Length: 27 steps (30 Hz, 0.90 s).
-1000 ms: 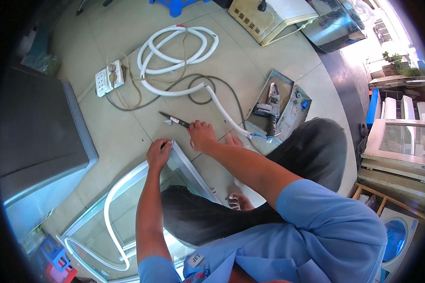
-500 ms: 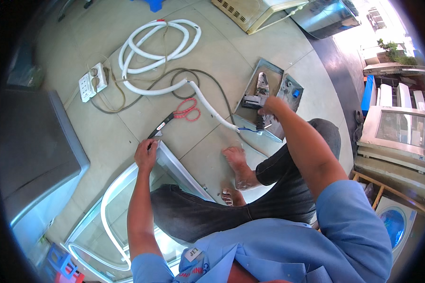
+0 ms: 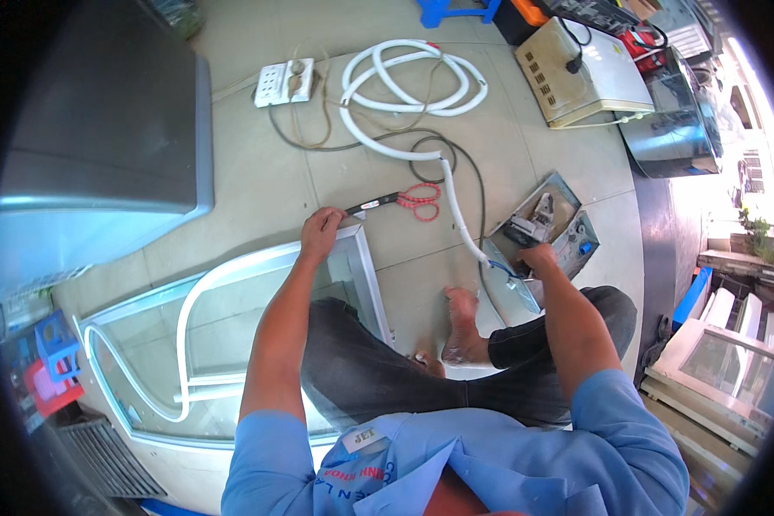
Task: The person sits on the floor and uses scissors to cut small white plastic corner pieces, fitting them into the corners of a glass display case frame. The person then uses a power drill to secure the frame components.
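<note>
My left hand (image 3: 322, 230) is at the corner of a glass panel with a pale frame (image 3: 359, 258). Its fingers are drawn together beside the blade tip of scissors with red handles (image 3: 419, 203); what they pinch is too small to make out. My right hand (image 3: 538, 259) reaches into an open metal housing (image 3: 557, 191). Its fingers curl around part of a grey and dark metal fitting (image 3: 537, 220) inside, and the palm hides some of it. Blue wires (image 3: 500, 269) at the end of a white-wrapped tube (image 3: 462, 219) lie beside the housing.
The white tube coils on the tiled floor (image 3: 404, 249) near a white power strip (image 3: 282, 82) and a dark cable (image 3: 483, 172). A large grey appliance (image 3: 116, 129) stands at left. A cream metal cabinet (image 3: 576, 77) is at the far right. My bent legs (image 3: 387, 370) are close in front.
The view has turned, so the floor items appear farther right. Both hands stay near the same things; my left hand remains by the frame's corner and my right at the housing.
</note>
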Motion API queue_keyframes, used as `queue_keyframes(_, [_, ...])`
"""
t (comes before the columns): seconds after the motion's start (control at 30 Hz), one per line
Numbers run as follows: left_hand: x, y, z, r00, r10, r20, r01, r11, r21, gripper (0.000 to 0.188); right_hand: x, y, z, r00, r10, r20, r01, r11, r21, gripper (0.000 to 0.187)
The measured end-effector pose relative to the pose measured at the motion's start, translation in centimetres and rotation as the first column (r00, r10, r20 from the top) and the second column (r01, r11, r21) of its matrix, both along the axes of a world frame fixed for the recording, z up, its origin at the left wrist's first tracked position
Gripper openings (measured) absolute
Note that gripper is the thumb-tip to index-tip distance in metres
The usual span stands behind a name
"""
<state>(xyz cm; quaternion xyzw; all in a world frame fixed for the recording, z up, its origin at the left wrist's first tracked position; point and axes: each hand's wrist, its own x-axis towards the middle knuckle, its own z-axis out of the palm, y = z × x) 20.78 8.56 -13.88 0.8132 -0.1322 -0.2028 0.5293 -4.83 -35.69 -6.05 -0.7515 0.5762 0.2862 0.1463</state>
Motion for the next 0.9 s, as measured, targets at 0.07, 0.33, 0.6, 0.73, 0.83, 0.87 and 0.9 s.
queue_keyframes(0.07, [0.2,0.2,-0.3,0.999,0.033,-0.025,-0.035,0.997,-0.063,0.025,0.4,-0.1,1.7,0.9,-0.377,0.218,0.318,0.911,0.263,0.027])
queue_keyframes(0.33, [-2.1,-1.4,4.1,0.809,0.185,0.558,-0.292,0.95,0.109,0.021,1.8,-1.1,8.4,0.217,-0.884,0.413,0.485,0.465,0.74,0.023])
queue_keyframes(0.6, [-9.9,-5.2,6.1,0.969,0.189,-0.156,-0.059,0.798,0.6,0.063,5.3,-2.1,19.1,0.107,-0.654,0.749,0.02,0.755,0.656,0.029])
queue_keyframes(0.73, [-10.4,-4.9,6.0,0.963,0.099,-0.25,0.086,0.768,0.634,0.064,7.2,-1.8,25.1,0.179,-0.55,0.816,-0.154,0.804,0.575,0.03])
queue_keyframes(0.83, [-10.9,-4.9,6.5,0.967,0.143,-0.212,0.028,0.765,0.644,0.061,9.6,-3.0,28.8,0.35,-0.243,0.904,-0.311,0.881,0.358,0.036])
queue_keyframes(0.87, [-11.1,-5.1,6.6,0.961,0.175,-0.213,0.007,0.757,0.653,0.059,10.5,-3.6,29.9,0.381,-0.067,0.922,-0.347,0.914,0.209,0.034])
queue_keyframes(0.9, [-11.2,-5.3,6.7,0.965,0.189,-0.183,-0.028,0.766,0.642,0.058,11.3,-4.2,30.9,0.424,0.103,0.9,-0.351,0.935,0.058,0.033])
